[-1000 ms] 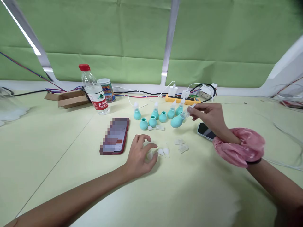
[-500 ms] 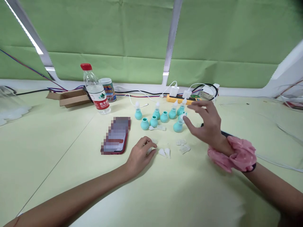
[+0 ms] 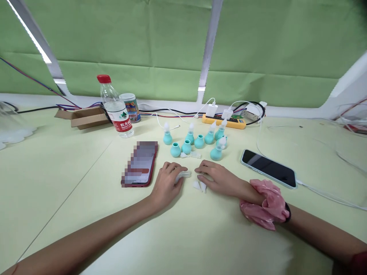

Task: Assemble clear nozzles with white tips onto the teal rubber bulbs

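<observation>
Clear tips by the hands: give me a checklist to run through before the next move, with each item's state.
1. Left hand on a clear tip: ok.
2. Right hand flat on the table, closed on nothing: ok.
3. Loose tips within reach, between the hands: ok.
4. Teal bulbs upright: ok.
5. Red phone and dark phone apart from the parts: ok.
6. Firmness of the left grip: cannot tell.

A makeshift office-like workbench: beyond the hands a pale green table backed by green cloth screens, with a loaded power strip, trailing cables and charging phones.
</observation>
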